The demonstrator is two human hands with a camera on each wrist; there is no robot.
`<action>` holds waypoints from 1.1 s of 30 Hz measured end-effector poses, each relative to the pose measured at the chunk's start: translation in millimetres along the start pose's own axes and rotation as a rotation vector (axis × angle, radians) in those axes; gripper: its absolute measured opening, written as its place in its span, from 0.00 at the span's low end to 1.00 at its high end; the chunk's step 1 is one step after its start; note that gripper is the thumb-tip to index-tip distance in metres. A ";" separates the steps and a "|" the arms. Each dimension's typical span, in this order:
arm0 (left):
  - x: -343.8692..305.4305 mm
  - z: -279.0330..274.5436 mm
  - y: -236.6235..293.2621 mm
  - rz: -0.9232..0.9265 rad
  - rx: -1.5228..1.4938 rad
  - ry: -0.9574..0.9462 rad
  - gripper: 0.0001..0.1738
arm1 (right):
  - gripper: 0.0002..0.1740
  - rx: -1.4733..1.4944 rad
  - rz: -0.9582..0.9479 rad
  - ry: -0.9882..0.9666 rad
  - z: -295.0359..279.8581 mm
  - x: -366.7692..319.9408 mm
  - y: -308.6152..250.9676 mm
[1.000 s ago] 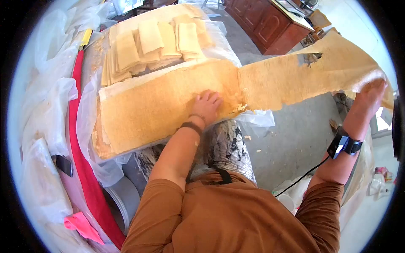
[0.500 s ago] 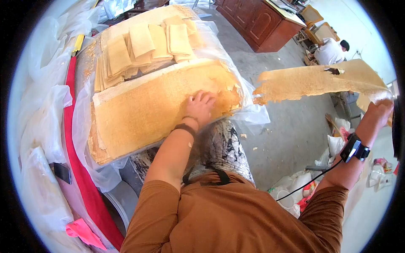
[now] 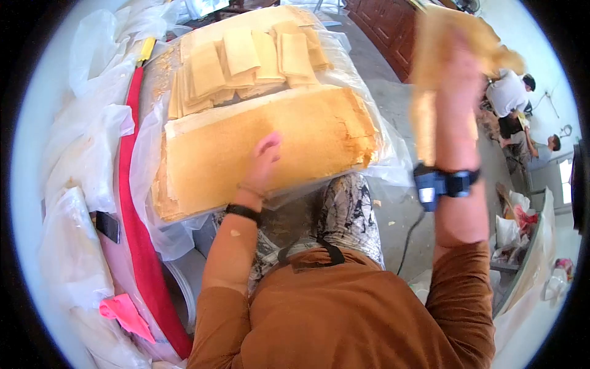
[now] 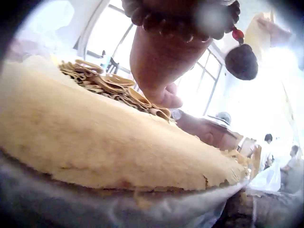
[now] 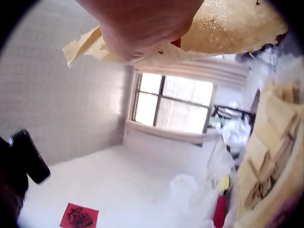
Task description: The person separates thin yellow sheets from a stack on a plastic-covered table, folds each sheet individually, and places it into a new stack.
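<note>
A broad stack of thin tan sheets with ragged right edges lies in front of me. My left hand hangs over its middle, blurred, fingers loosely bent and holding nothing. In the left wrist view, that hand shows above the stack, most of its fingers hidden. Raised at the upper right, my right hand grips a loose tan sheet, both smeared by motion. The right wrist view shows this sheet glistening and torn-edged around the hand. Folded tan pieces are heaped behind the stack.
Clear plastic covers the surface beneath the stack. Along the left run a red strip, a phone and a pink cloth. A wooden cabinet stands behind; two people sit at the far right.
The right hand has pulled the sheet away from the stack, then swung it up and inward from the far right. My left hand has lifted from the stack and shifted left.
</note>
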State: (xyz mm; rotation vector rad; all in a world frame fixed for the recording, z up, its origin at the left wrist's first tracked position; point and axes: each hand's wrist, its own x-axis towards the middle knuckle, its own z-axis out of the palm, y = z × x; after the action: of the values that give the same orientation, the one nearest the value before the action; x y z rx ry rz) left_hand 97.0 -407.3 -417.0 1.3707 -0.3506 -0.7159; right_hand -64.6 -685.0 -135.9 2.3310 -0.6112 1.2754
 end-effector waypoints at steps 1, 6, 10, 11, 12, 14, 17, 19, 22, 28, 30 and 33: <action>-15.7 -14.2 10.1 -0.043 -0.110 0.047 0.24 | 0.18 0.081 -0.036 -0.118 17.9 -9.1 -46.1; -73.4 -66.2 1.9 -0.114 -0.335 0.158 0.28 | 0.18 1.224 -0.003 -0.692 53.0 -99.6 -235.4; -104.2 -118.1 -46.0 -0.087 -0.546 0.127 0.21 | 0.24 1.596 -0.099 -0.634 34.9 -193.1 -297.1; -113.6 -130.5 -46.9 -0.200 -0.369 0.155 0.17 | 0.25 1.722 -0.112 -0.999 23.6 -210.4 -287.2; -119.0 -130.6 -42.4 -0.201 -0.433 0.167 0.16 | 0.25 1.818 -0.128 -1.377 12.4 -225.5 -266.1; -126.7 -130.2 -25.4 -0.197 -0.557 0.190 0.16 | 0.31 1.718 0.366 -2.213 -5.8 -248.1 -216.8; -113.5 -127.5 -8.1 -0.270 -0.510 0.349 0.15 | 0.37 1.773 1.381 -2.119 -18.8 -329.4 -154.7; -105.4 -130.7 -9.5 -0.300 -0.494 0.496 0.15 | 0.39 1.803 1.819 -1.726 -18.6 -357.1 -146.4; -100.7 -136.5 -26.0 -0.282 -0.503 0.598 0.17 | 0.41 1.825 2.042 -1.075 -3.8 -368.6 -144.0; -130.3 -131.6 -35.4 -0.300 -0.492 0.584 0.13 | 0.17 1.553 2.174 -0.675 11.5 -352.8 -119.4; -134.1 -134.2 -39.5 -0.270 -0.599 0.575 0.13 | 0.16 1.580 2.130 -0.649 19.8 -343.2 -105.0; -132.3 -143.5 -42.9 -0.183 -0.683 0.620 0.16 | 0.16 1.506 2.050 -0.548 36.7 -338.2 -94.6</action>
State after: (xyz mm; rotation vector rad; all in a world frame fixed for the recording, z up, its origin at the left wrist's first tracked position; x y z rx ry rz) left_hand 76.2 -213.8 -462.8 0.9026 0.4836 -0.4567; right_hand -151.2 -567.2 -457.3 2.2246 -4.0440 1.9471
